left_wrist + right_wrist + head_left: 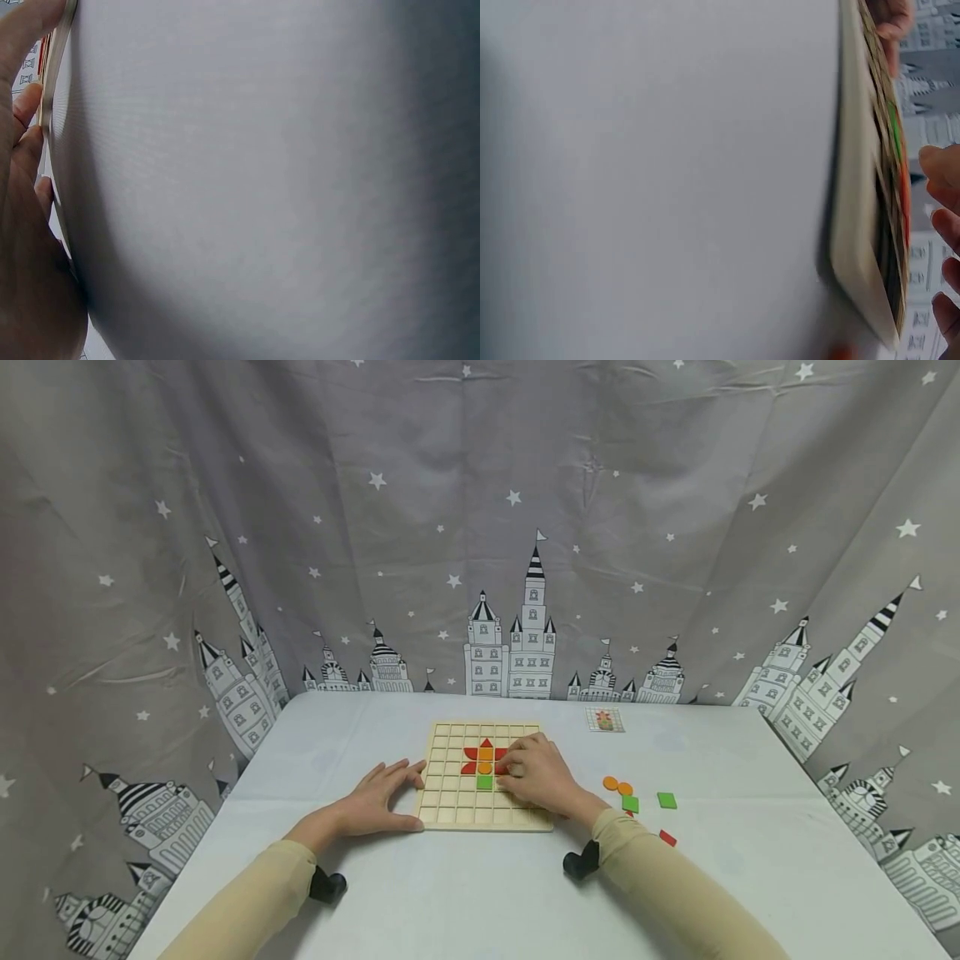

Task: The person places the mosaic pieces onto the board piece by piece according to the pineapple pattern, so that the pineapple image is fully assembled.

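Grid board [457, 816] on the surface [450, 893], bearing coloured tiles [485, 782]. Left hand [375, 799], fingers spread, touches its left edge; right hand [542, 774], fingers bent, overlies its right half, hold indeterminable.

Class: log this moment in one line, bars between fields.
left hand: touches left edge of grid board | right hand: over board's right side, grip unclear | loose pieces: right of board | picture card: beyond them

A white desk [750, 777] carries a gridded board [448, 802]. Right of it lie loose coloured pieces [667, 800], a card [604, 719] farther off.
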`<move>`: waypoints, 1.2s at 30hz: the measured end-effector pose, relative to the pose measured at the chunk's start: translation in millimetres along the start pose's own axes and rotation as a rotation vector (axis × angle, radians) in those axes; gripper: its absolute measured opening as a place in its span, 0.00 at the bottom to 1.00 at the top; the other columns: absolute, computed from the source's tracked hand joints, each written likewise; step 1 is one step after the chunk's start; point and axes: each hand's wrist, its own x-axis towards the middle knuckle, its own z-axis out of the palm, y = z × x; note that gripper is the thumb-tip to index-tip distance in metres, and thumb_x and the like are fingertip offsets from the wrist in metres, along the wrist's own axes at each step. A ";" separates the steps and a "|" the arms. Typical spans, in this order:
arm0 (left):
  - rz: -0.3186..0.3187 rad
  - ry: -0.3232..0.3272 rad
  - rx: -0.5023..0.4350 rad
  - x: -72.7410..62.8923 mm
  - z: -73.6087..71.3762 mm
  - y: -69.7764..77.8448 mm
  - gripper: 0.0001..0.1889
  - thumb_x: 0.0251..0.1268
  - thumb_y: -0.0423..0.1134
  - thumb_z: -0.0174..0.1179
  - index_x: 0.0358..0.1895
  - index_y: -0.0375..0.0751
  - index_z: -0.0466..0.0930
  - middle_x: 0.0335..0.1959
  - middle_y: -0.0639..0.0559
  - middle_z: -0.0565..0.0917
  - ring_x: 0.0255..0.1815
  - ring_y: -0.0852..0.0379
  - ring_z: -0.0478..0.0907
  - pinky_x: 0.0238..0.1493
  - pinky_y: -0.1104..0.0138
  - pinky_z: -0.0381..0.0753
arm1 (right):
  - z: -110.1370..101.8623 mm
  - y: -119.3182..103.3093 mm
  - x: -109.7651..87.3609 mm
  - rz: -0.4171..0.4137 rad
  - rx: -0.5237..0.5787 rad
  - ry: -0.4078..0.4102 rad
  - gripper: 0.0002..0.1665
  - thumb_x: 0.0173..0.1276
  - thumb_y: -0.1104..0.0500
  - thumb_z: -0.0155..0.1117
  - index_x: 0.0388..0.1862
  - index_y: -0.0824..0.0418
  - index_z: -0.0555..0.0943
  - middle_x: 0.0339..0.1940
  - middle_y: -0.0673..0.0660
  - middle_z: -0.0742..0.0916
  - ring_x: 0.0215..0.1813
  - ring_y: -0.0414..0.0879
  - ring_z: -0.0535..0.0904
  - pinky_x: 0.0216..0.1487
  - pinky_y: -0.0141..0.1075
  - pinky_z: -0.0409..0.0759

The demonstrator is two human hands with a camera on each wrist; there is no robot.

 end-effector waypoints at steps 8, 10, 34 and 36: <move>0.005 0.003 0.004 1.2 0.1 -0.8 0.31 0.55 0.68 0.70 0.54 0.59 0.70 0.81 0.52 0.60 0.83 0.41 0.48 0.81 0.43 0.35 | -33.4 30.4 -17.0 0.090 0.065 0.081 0.12 0.66 0.52 0.74 0.47 0.52 0.90 0.52 0.50 0.85 0.59 0.51 0.71 0.61 0.50 0.72; 0.004 0.002 0.004 1.2 -0.3 -0.9 0.31 0.55 0.68 0.70 0.54 0.59 0.70 0.81 0.52 0.60 0.83 0.41 0.48 0.81 0.43 0.35 | -42.1 37.8 -21.6 0.115 0.068 0.087 0.13 0.66 0.52 0.74 0.48 0.53 0.90 0.53 0.52 0.84 0.60 0.52 0.71 0.63 0.52 0.72; 0.005 0.008 -0.002 0.7 2.0 -3.1 0.30 0.54 0.68 0.70 0.53 0.60 0.70 0.81 0.52 0.60 0.82 0.40 0.48 0.81 0.43 0.36 | -88.8 102.9 -83.0 0.293 0.017 0.031 0.18 0.68 0.51 0.72 0.54 0.55 0.88 0.57 0.57 0.84 0.67 0.61 0.68 0.68 0.63 0.67; 0.003 0.007 -0.005 0.6 1.8 -2.7 0.30 0.54 0.68 0.70 0.53 0.60 0.70 0.81 0.52 0.60 0.82 0.40 0.48 0.81 0.43 0.36 | -89.4 105.9 -85.2 0.294 -0.011 0.013 0.17 0.67 0.49 0.73 0.52 0.54 0.89 0.57 0.58 0.85 0.66 0.63 0.68 0.67 0.64 0.66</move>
